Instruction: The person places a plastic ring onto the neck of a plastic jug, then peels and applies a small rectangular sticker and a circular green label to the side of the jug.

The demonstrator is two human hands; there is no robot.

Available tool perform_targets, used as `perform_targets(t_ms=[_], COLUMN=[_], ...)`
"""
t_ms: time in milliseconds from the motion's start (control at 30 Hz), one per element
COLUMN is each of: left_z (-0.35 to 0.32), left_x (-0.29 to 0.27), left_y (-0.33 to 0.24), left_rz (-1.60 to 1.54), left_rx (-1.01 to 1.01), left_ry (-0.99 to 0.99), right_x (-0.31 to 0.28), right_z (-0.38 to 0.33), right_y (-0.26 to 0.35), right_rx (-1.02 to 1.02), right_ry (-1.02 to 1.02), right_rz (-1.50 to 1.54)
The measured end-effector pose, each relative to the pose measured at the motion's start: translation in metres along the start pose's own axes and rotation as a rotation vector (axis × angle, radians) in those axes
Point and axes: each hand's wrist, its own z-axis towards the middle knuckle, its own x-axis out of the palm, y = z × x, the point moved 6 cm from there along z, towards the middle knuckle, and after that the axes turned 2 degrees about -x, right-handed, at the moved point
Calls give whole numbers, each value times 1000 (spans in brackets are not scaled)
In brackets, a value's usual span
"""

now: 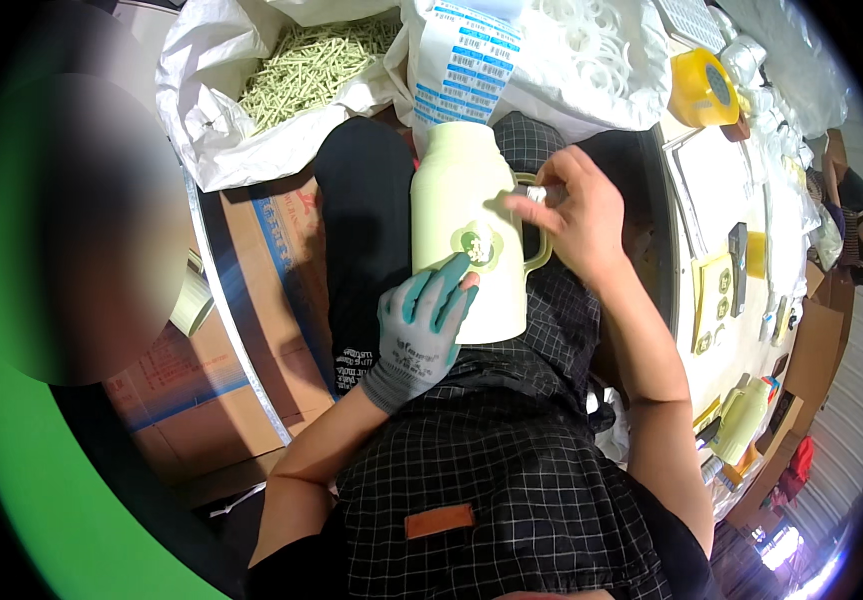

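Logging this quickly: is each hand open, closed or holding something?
Left hand: open, gloved fingers laid against the pale-green jug.
Right hand: bent beside the jug's handle; whether it grips anything cannot be told.

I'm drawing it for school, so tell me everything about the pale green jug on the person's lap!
The jug looks smooth, pale yellow-green, maybe plastic or painted metal. It has a narrowed neck, a looped handle on the right and a flower-shaped emblem on its front. It lies or leans over the lap, neck pointing away. The gloved left hand rests on it; the right hand is by the handle, perhaps touching.
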Motion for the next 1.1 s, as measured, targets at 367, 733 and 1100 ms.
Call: perform_targets(t_ms=[367, 733, 1100], left_z=[13, 72, 18], left_x=[-23, -27, -51], left_y=[30, -64, 33], left_rz=[-471, -394, -169], left_rx=[-266, 211, -347], left_ry=[-190, -247, -210], right_x=[-14, -200, -205], right_z=[-62, -113, -22], right_y=[45, -123, -318], right_rx=[-270, -19, 410], right_ry=[139, -833, -732], right_rz=[351, -181, -310])
